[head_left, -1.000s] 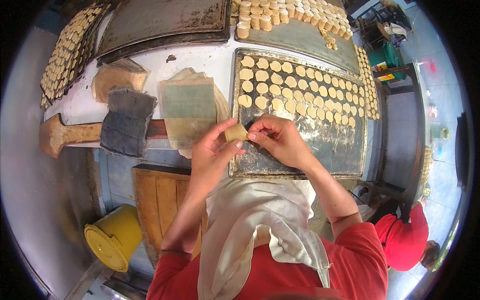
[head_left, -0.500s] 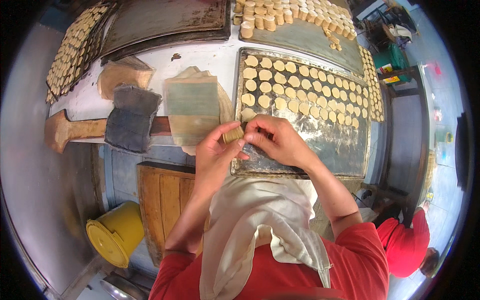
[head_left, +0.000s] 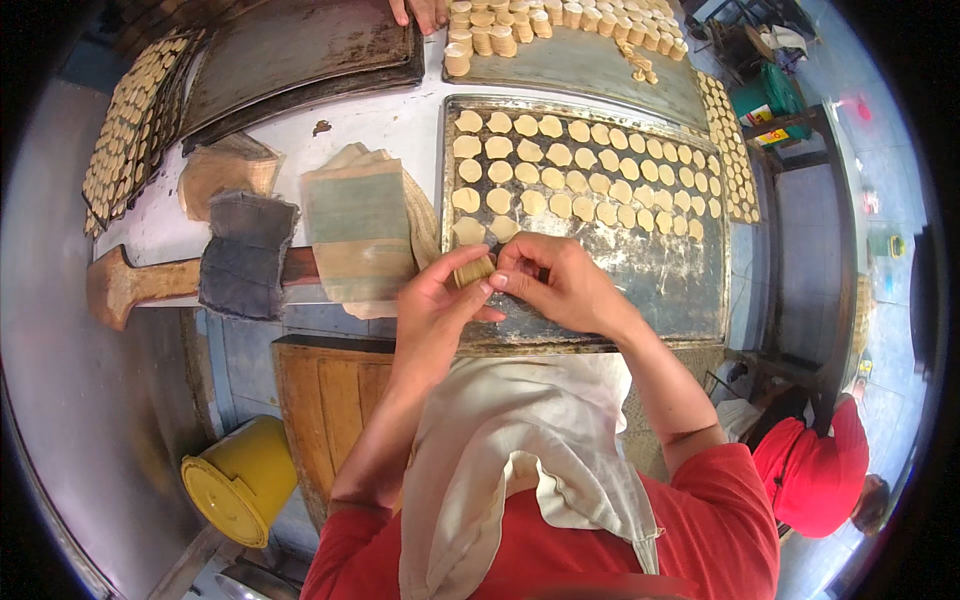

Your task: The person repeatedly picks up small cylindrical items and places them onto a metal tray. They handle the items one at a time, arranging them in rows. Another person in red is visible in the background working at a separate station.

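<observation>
My left hand (head_left: 432,305) holds a short stack of thin dough rounds (head_left: 474,271) on its side, with fingers and thumb curled about it. The thumb and forefinger of my right hand (head_left: 565,285) pinch the stack's right end; whether a single round is separated there is hidden. Both hands are above the near left part of a dark metal baking tray (head_left: 630,275). Rows of flat dough rounds (head_left: 553,178) lie on the tray's far part. In the nearest row, two rounds (head_left: 503,228) show at the left, just beyond my fingers.
Behind stands another tray (head_left: 560,75) with many stacked rounds (head_left: 503,42). Left of the tray lie cloth pads (head_left: 360,215), a dark cloth (head_left: 248,255) and a wooden handle (head_left: 165,280). A person's hand (head_left: 425,12) rests near dark trays (head_left: 300,60). A yellow bucket (head_left: 240,480) stands below.
The view has shifted, and my hands are farther right over the tray. A second round now shows in the nearest row. Another person's hand has appeared at the far edge.
</observation>
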`<act>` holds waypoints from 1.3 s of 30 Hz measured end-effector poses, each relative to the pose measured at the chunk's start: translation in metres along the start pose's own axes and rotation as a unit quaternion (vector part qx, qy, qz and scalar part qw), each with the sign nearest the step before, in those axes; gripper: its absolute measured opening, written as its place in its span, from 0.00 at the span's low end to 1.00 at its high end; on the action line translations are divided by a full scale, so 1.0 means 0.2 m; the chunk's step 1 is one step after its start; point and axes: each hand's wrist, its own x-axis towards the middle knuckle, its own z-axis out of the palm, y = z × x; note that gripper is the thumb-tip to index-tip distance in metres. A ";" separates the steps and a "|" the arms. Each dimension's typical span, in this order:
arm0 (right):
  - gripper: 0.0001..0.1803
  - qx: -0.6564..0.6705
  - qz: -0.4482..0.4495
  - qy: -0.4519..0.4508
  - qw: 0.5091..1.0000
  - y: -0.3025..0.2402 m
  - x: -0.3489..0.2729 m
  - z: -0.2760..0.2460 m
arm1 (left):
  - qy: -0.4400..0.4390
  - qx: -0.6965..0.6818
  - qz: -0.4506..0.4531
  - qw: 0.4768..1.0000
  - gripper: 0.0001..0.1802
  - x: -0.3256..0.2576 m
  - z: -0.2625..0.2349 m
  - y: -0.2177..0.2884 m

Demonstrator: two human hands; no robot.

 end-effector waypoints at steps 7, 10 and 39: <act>0.11 -0.170 -0.012 0.148 0.974 0.12 -0.04 -0.09 | -0.026 -0.024 -0.014 0.999 0.23 0.04 0.10 -0.04; 0.11 -0.036 0.014 0.069 0.997 0.14 -0.08 -0.09 | -0.032 -0.021 -0.013 0.999 0.23 0.05 0.13 -0.05; 0.07 0.034 -0.006 0.142 0.989 0.24 -0.35 -0.27 | -0.115 -0.026 -0.060 0.991 0.25 0.11 0.39 -0.12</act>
